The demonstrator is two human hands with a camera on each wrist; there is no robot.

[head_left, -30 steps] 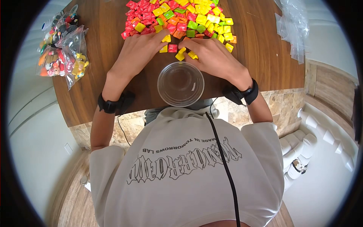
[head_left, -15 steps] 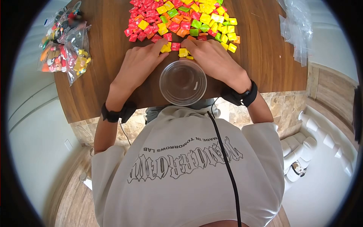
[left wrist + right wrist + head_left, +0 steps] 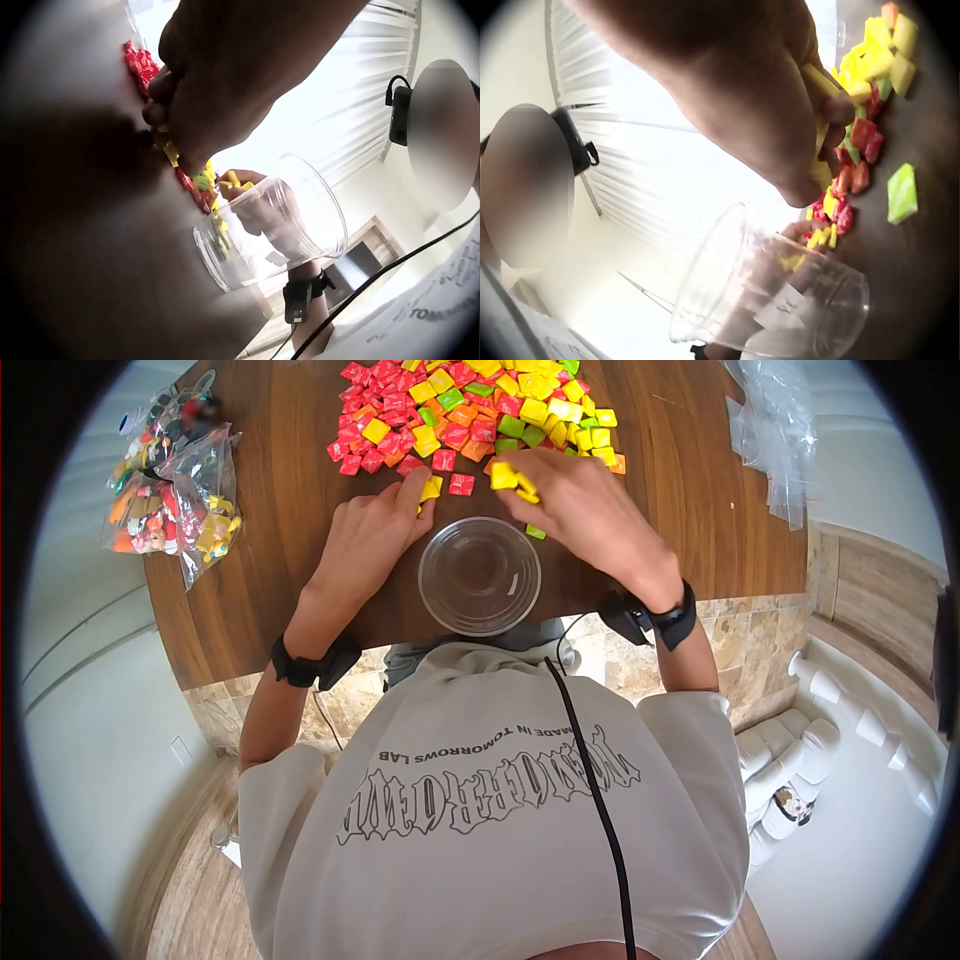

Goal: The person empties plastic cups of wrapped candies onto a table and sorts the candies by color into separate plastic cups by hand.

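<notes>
The left hand [image 3: 362, 545] pinches yellow candies [image 3: 432, 488] and the right hand [image 3: 592, 518] curls round more, apparently keeping them bunched, the clear tub [image 3: 480, 623] handily between.

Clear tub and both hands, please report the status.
Right hand raised, grip on yellow candies. Left hand pinches yellow candies, low at table. Clear tub upright, no candy seen inside; loose green candy near it, not blocking.
</notes>
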